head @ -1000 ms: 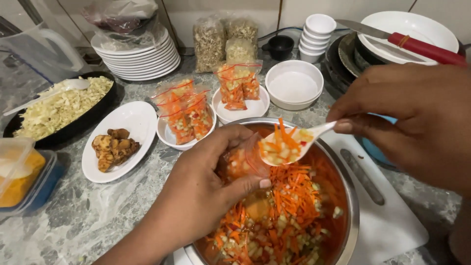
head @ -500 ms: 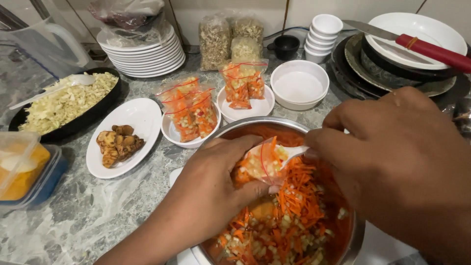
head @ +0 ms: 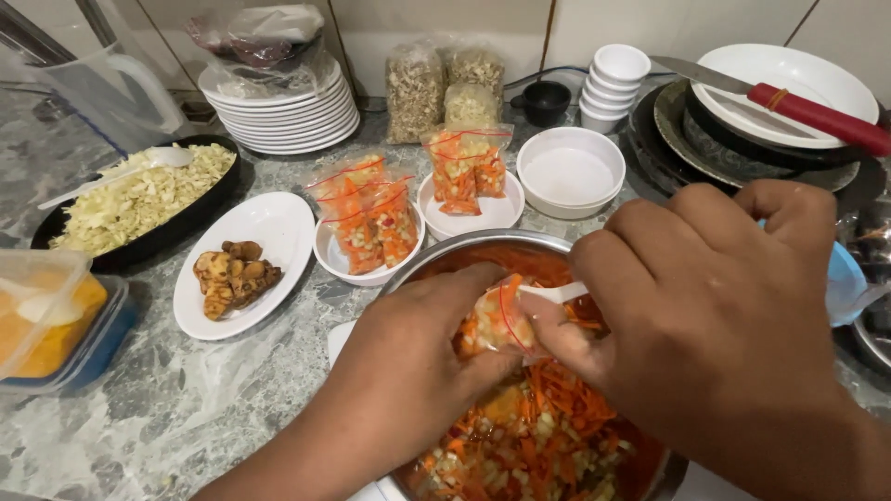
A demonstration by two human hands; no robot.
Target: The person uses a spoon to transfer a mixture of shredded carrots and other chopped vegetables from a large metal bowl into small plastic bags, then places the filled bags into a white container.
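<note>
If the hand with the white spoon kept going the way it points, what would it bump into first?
The right hand points its white spoon leftward into the small clear bag held open by the left hand. So it would likely meet that bag and the left fingers first, above the metal bowl.

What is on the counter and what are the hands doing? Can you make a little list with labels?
left hand: holds small clear bag open
right hand: holds white spoon at the bag
metal bowl: carrot and chopped vegetable mix
small white bowls: filled bags
white plate: brown fried pieces
black dish: shredded cabbage
</note>
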